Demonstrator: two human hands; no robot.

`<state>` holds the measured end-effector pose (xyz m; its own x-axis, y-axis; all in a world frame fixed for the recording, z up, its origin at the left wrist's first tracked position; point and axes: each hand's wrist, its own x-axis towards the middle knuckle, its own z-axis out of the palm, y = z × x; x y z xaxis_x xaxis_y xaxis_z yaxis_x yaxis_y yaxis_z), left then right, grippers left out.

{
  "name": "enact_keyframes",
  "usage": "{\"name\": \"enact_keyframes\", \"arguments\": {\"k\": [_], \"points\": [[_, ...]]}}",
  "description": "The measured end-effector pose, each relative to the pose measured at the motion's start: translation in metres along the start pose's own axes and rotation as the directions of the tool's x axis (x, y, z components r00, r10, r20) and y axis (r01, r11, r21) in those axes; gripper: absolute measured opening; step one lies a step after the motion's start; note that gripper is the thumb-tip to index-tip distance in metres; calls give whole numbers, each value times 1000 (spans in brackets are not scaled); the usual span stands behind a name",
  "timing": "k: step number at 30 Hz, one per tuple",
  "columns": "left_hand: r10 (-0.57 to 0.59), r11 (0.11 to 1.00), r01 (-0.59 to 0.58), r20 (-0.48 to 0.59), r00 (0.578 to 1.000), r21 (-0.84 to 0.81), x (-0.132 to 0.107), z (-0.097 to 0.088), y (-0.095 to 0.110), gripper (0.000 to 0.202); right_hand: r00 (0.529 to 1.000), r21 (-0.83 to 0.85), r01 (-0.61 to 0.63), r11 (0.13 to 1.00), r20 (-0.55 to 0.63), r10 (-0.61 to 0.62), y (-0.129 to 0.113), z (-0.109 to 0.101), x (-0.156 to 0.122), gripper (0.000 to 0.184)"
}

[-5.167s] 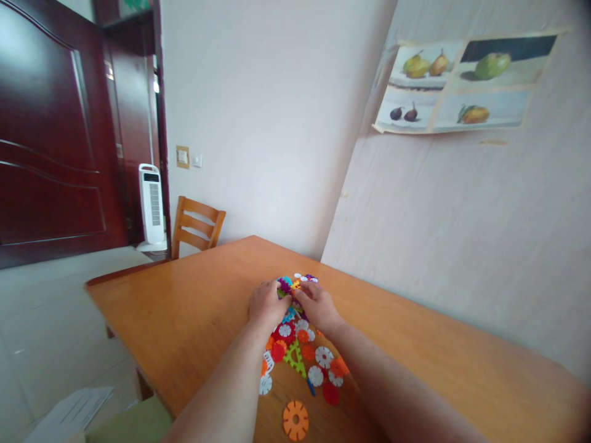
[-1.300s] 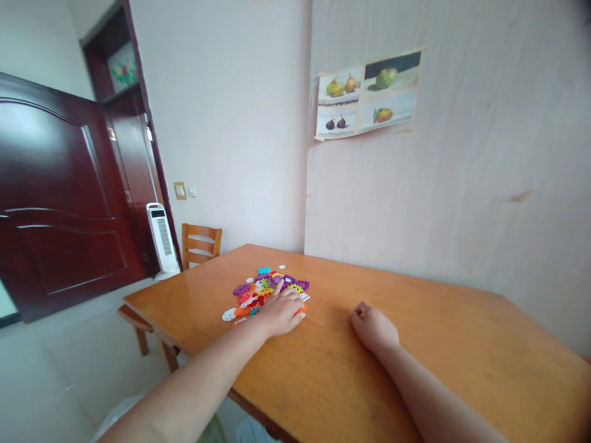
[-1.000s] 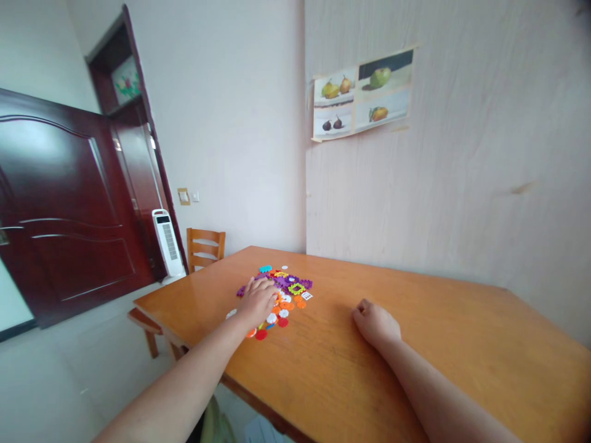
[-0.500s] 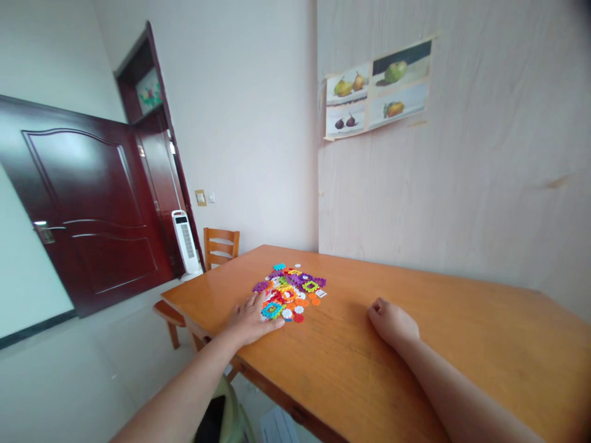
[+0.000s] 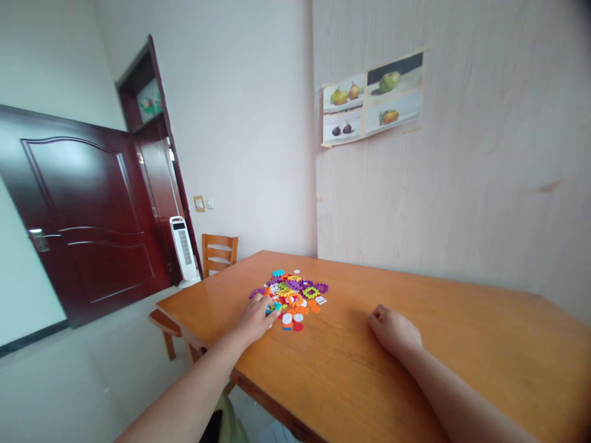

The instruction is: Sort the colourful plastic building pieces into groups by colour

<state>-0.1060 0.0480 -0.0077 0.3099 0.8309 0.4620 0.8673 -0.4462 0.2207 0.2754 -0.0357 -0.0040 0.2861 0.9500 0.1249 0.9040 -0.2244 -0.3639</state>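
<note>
On my feed, a heap of flat, notched, multicoloured plastic pieces (image 5: 292, 295) lies on the brown wooden table (image 5: 341, 363), just right of and beyond the half-curled fingers of the nearer left hand (image 5: 255, 318); I can't tell whether they grip anything. The right hand (image 5: 394, 329) rests well right of the heap, fisted, nothing showing.

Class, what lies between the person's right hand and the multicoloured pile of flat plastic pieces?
In the head view, only orange-brown wooden tabletop lies between the right hand and the multicoloured pile of flat plastic pieces.
</note>
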Motion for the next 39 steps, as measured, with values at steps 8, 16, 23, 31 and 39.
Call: {"name": "enact_keyframes", "arguments": {"k": [8,16,23,31,39], "points": [[94,992,-101,-95,991,-71,17,6,-5,19,1000,21,-6,1000,-5,6,-2,-3,-2,34],[62,998,-62,-136,989,7,33,6,10,36,1000,30,-17,999,-4,17,-4,-4,-2,33],[295,951,-306,165,941,45,20,0,49,70,1000,35,-31,999,-1,31,-5,-6,-4,33],[177,975,-178,15,984,136,36,8,42,51,999,31,-36,999,9,36,-5,-5,-3,33],[283,955,-286,51,958,77,59,18,89,50,999,32,-34,999,4,33,-6,-5,-3,33]]}}
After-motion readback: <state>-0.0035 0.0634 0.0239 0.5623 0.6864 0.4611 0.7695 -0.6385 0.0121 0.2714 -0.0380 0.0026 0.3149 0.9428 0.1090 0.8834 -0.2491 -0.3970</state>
